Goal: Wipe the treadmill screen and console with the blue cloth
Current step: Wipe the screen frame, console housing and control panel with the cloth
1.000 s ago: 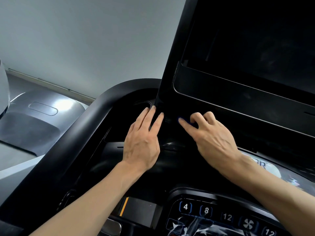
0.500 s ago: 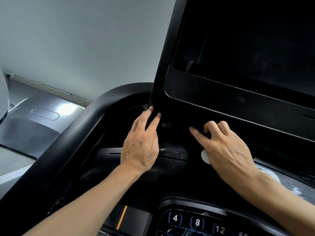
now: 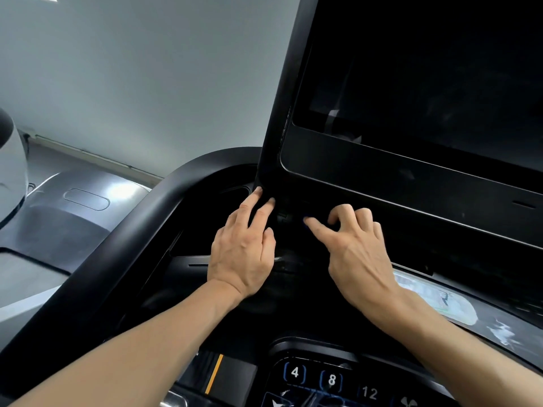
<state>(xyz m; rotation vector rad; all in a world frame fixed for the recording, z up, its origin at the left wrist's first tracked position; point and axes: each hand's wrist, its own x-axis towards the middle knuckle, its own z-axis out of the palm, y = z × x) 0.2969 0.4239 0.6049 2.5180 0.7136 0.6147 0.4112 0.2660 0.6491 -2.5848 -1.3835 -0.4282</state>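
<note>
Nearest, lit keys reading 4, 8 and 12 on the button panel, with an orange stripe just left of it. Farther in, left hand flat, fingers straight and close together, tips touching the lower left corner of the screen frame; right hand just beside it, fingers curled, pinching a dark sliver of blue cloth against the console under the screen. Beyond, curved black handrail hemming in the left side, pale wall past it.

Tight gap under the screen

At twelve o'clock the screen frame blocks us; the curved handrail hems nine o'clock.
</note>
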